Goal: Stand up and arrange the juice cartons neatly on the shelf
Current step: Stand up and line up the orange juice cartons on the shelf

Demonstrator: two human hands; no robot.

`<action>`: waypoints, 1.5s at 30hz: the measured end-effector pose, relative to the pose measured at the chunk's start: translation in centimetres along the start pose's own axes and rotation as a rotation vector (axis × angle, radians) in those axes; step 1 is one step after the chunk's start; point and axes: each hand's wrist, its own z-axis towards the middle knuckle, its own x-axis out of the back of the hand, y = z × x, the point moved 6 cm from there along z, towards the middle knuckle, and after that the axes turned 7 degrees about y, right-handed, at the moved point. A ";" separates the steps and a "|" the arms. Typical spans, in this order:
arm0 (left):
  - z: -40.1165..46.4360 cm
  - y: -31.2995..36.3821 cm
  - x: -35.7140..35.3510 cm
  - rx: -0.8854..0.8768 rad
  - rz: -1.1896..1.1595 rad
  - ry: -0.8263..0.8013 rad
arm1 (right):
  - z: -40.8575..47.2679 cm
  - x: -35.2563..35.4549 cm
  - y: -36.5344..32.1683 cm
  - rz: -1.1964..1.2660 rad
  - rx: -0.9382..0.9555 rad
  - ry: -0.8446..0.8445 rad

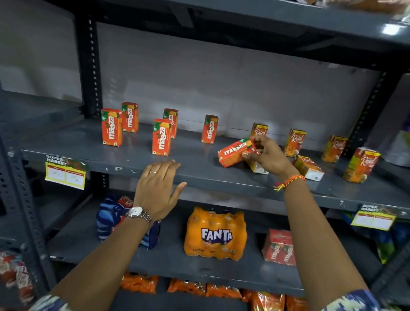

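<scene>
On the grey metal shelf (82, 143) several orange Maaza cartons stand upright, among them one at the front left (111, 127) and one near the middle (161, 137). My right hand (270, 155) grips a tilted Maaza carton (233, 152) just above the shelf. Beneath that hand lies a fallen carton (258, 167), partly hidden. Another Real carton (308, 167) lies on its side to the right. Upright Real cartons (294, 142) stand behind and at the far right (361, 165). My left hand (158, 191) hovers open at the shelf's front edge, holding nothing.
The shelf below holds a Fanta bottle pack (216, 233), a blue wrapped pack (110, 218) and a red Maaza multipack (280, 246). Price tags (65, 172) hang from the front edge. Perforated uprights (89, 65) frame the bay. An upper shelf (234, 13) sits overhead.
</scene>
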 end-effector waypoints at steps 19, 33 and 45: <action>0.0 0.3 0.5 0.039 -0.051 -0.013 | -6.6 2.6 -12.0 1.440 0.000 -0.084; 0.0 0.9 0.9 0.076 -0.051 -0.043 | -12.7 3.7 -16.3 1.283 0.324 -0.227; 0.0 0.8 1.0 0.100 -0.064 -0.057 | -0.7 -4.3 -6.7 0.923 -0.196 -0.027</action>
